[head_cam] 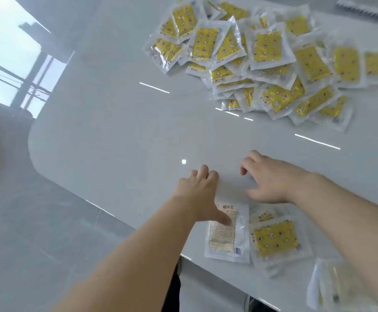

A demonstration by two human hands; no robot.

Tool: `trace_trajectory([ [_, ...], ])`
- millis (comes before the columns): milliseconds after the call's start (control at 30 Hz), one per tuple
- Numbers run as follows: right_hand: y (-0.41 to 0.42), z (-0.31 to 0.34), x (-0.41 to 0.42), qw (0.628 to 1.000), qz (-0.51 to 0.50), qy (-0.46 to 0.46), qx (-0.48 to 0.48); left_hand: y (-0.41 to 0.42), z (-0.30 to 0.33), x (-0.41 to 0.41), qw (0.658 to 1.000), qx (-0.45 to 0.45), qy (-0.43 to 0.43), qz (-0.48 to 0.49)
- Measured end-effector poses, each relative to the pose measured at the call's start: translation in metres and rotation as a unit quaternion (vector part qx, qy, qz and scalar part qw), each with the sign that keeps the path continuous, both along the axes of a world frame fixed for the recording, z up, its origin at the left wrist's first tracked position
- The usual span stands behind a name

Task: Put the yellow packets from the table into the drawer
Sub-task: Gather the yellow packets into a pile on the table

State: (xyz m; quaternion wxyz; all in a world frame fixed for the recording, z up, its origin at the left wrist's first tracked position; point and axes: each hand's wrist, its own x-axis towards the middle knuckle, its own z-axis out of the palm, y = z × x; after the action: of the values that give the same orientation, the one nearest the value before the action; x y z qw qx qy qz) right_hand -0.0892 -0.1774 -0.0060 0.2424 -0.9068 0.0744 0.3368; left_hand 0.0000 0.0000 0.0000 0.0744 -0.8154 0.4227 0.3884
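As both arms reach fwd over the white table (pixel 116 131), we see the left hand (pixel 198 188) w/ fingers extended and loosely spread, palm down over the bare tabletop; its thumb lies on the top edge of a face-down packet (pixel 228 235), printed back side up. The right hand (pixel 271 179) hovers just beside the left, fingers relaxed and slightly bent, gripping nothing. Whether its fingertips touch the surface we cannot tell.

Just right of the face-down packet lies a face-up yellow packet (pixel 276 237), overlapping another one partly hidden beneath it. A further clear-wrapped packet (pixel 334 287) sits at the near right edge, blurred, partly covered by the right forearm.

The main pile of yellow packets (pixel 262 57) lies at the far right of the table, well apart from both hands, packets overlapping at mixed angles. A ribbed grey object (pixel 363 7) shows at the top right corner; too blurred to identify. Grey floor (pixel 26 221) appears at left.
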Motion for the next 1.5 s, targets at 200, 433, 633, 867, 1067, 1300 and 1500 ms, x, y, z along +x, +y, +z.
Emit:
trace_trajectory([
  [200, -0.007, -0.006, -0.010, 0.994, 0.105, -0.028, -0.024, -0.006, -0.013, -0.011, 0.993, 0.007, -0.072, -0.089],
  [433, -0.007, -0.003, -0.013, 0.982, 0.183, -0.020, -0.042, -0.003, -0.012, 0.007, 0.993, -0.029, -0.043, -0.102],
  [633, 0.012, -0.003, -0.028, 0.970, 0.237, -0.011, -0.062, 0.001, -0.008, 0.011, 0.995, -0.054, -0.048, -0.074],
  [867, 0.012, -0.010, -0.033, 0.974, 0.213, -0.033, -0.073, 0.008, -0.010, 0.003, 0.994, -0.051, -0.081, -0.048],
  [1067, -0.007, -0.003, -0.042, 0.991, 0.101, -0.044, -0.074, 0.006, -0.009, 0.001, 0.998, 0.006, -0.044, 0.037],
  [1300, 0.004, -0.001, -0.032, 0.986, -0.077, -0.084, -0.125, 0.005, -0.011, 0.008, 0.990, 0.005, 0.001, 0.138],
  [1500, 0.017, 0.001, -0.024, 0.964, -0.124, -0.130, -0.197, 0.007, -0.017, 0.012, 0.976, -0.027, -0.013, 0.215],
])
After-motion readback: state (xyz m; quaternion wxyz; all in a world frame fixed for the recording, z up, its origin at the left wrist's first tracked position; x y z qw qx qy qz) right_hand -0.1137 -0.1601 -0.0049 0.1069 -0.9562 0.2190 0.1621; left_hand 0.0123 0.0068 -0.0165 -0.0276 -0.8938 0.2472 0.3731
